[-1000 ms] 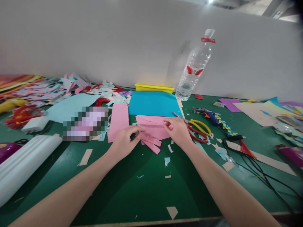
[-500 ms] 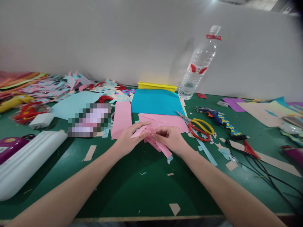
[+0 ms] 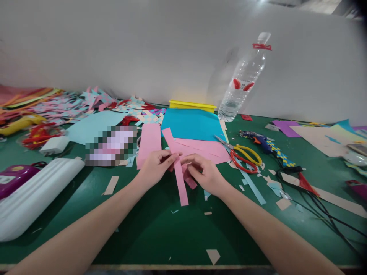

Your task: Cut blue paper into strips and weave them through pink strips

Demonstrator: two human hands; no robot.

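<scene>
My left hand (image 3: 156, 166) is closed, its thumb and forefinger pinching a long pink paper strip (image 3: 180, 179). That strip stands out past the fingertips at both ends, its lower end pointing toward me. Just right of it, my right hand (image 3: 205, 172) has curled fingers and a thumb against a second, shorter pink strip piece (image 3: 189, 179); the exact grip is partly hidden. Behind the hands lies a pink paper sheet (image 3: 212, 151), and a wide pink paper piece (image 3: 149, 141) is beyond my left hand. Scissors (image 3: 243, 156) with red and yellow handles rest right of the sheet.
A blue sheet (image 3: 193, 124) lies at the back, near a leaning plastic bottle (image 3: 242, 86). Left are a pixelated phone-like thing (image 3: 111, 146) and a long white case (image 3: 43, 198). A glue gun (image 3: 258, 141) with cables lies right. Paper scraps dot the green table (image 3: 149, 233).
The strip in my left hand has swung from slanting right to nearly upright, and its upper end now shows. My right hand has drawn slightly away from my left fingertips. The view has shifted a little.
</scene>
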